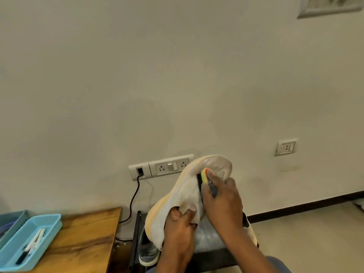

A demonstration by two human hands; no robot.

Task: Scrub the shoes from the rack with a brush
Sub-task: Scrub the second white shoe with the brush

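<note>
A white knit sneaker [187,190] with a pale orange sole is held up in front of the wall, toe pointing up and to the right. My left hand [180,225] grips it at the heel opening, thumb pressed on the upper. My right hand [222,201] grips a small brush [204,175] with a yellow and orange head and dark bristles. The bristles lie against the upper near the toe. Below stands a dark shoe rack [136,239] with a grey shoe [147,253] on a lower level.
A wooden table [84,239] at lower left carries a light blue tray [49,231] with markers in it. A switch panel [161,167] on the wall has a black cable hanging down behind the rack. Tiled floor stretches to the right.
</note>
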